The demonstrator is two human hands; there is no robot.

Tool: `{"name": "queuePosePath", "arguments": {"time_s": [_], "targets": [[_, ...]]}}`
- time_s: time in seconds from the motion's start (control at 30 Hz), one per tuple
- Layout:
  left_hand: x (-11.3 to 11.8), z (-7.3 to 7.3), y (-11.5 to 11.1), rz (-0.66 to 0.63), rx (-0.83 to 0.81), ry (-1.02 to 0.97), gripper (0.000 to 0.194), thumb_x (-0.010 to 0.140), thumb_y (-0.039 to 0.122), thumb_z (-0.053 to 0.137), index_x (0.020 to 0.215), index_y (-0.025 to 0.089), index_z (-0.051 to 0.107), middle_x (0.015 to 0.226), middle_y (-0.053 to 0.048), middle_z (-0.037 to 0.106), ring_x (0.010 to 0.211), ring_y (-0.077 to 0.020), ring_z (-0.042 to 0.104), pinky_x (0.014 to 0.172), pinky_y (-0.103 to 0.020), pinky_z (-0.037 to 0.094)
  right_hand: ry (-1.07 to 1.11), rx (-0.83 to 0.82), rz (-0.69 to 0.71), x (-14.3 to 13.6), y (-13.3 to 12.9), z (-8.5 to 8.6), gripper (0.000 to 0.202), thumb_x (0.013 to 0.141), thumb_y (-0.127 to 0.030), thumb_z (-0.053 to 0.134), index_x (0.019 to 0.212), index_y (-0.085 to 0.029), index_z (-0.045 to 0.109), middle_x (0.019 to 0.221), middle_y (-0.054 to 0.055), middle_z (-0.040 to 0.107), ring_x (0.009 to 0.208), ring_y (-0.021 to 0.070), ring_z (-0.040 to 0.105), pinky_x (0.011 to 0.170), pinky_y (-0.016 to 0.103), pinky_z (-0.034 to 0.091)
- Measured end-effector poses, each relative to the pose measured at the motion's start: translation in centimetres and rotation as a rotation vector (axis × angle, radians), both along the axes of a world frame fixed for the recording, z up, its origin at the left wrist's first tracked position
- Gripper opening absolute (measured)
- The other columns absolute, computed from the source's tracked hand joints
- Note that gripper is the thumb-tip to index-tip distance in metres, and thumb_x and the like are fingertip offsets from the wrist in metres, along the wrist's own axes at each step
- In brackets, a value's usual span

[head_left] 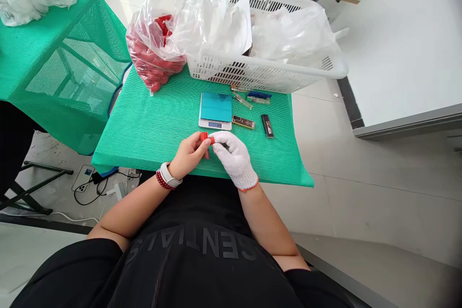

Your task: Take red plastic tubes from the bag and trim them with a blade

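Observation:
Close to the table's front edge, my left hand [188, 155], bare with a watch band and red beads at the wrist, pinches a small red piece [204, 135]. My right hand [233, 156], in a white knitted glove, grips a red part [211, 140] at the same spot; whether these are one piece or two I cannot tell. Just beyond the fingers is a digital scale [215, 108] with a blue plate and a lit display. A clear plastic bag [155, 55] full of similar red pieces stands farther back on the left.
A white slatted basket [267, 71] holding plastic bags spans the table's back. Right of the scale lie a black-and-gold packet [243, 121], a black packet [267, 126] and several slim items [259, 96]. Green mesh [144, 130] covers the table. Another green-covered table [43, 53] is at left.

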State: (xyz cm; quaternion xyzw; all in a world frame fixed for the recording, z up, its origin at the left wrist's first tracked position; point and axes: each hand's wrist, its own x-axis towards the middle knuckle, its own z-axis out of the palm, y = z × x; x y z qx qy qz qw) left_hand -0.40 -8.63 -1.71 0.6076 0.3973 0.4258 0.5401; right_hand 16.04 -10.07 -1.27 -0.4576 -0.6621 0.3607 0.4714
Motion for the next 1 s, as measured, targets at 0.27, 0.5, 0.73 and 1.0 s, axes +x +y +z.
{"name": "queuePosePath", "arguments": {"time_s": [0.27,0.5,0.73,1.0], "targets": [[-0.10,-0.69,0.14,-0.018,0.045,0.061,0.030,0.098,0.050,0.048,0.090,0.021,0.052,0.067,0.001,0.066,0.062,-0.0138,0.061,0.063,-0.028,0.046,-0.031,0.018,-0.012,-0.07,0.21,-0.04,0.016,0.094,-0.027,0.058,0.105,-0.023,0.068,0.107,0.004,0.071,0.102,0.0180,0.066,0.093,0.036,0.053],[0.09,0.11,-0.06,0.011,-0.001,0.002,0.042,0.095,0.059,0.048,0.075,0.021,0.047,0.059,0.002,0.061,0.055,-0.0121,0.054,0.058,-0.026,0.042,-0.041,0.003,-0.029,-0.10,0.08,-0.01,0.015,0.094,-0.029,0.058,0.102,-0.023,0.069,0.106,0.004,0.071,0.099,0.0179,0.067,0.090,0.036,0.054],[0.05,-0.21,0.04,0.003,0.013,0.015,0.038,0.095,0.056,0.050,0.079,0.021,0.048,0.062,0.002,0.062,0.058,-0.0128,0.057,0.059,-0.027,0.043,-0.037,0.000,-0.023,-0.07,0.10,-0.10,0.015,0.094,-0.028,0.057,0.103,-0.023,0.068,0.106,0.004,0.071,0.100,0.0178,0.066,0.091,0.035,0.053],[0.00,-0.48,0.08,-0.015,0.026,0.039,0.033,0.096,0.052,0.049,0.086,0.022,0.049,0.066,0.001,0.064,0.062,-0.0147,0.061,0.061,-0.028,0.046,-0.036,-0.002,-0.015,-0.10,0.14,0.02,0.015,0.094,-0.028,0.057,0.104,-0.023,0.068,0.107,0.004,0.070,0.101,0.0185,0.066,0.093,0.036,0.052]]}}
